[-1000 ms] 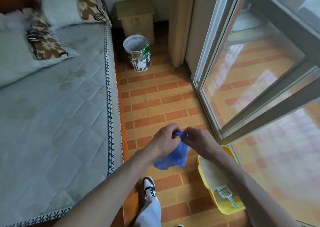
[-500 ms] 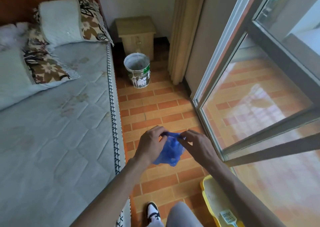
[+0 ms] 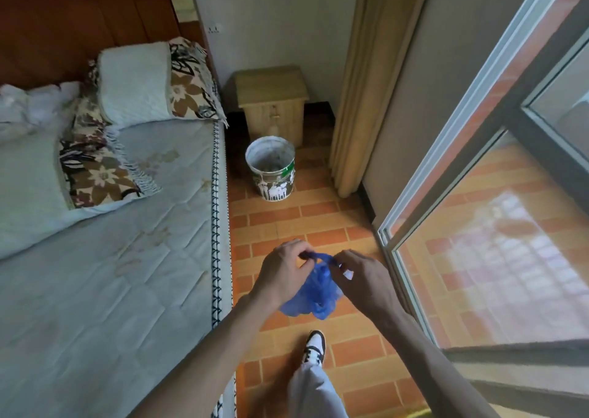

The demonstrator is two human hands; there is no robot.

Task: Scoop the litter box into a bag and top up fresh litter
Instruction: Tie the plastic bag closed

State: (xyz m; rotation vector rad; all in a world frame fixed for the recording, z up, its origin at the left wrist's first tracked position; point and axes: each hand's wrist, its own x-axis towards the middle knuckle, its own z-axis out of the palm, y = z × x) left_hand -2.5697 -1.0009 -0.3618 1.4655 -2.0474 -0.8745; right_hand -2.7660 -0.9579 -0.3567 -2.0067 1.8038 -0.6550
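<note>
The view is lifting: the yellow litter box, seen a second ago at five o'clock, is now almost out of frame. The left hand (image 3: 280,274) and right hand (image 3: 363,279) are each pinching the top of a blue bag (image 3: 314,293), likely tying it shut. Beyond, at twelve o'clock, a paint bucket (image 3: 271,170) is standing on brick-patterned floor (image 3: 287,223) beside a bed (image 3: 111,258).

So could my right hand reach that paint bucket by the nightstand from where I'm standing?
Probably not yet. The right hand and left hand both pinch the blue plastic bag, and the paint bucket stands well ahead across bare tiled floor. Nothing blocks the way.
</note>
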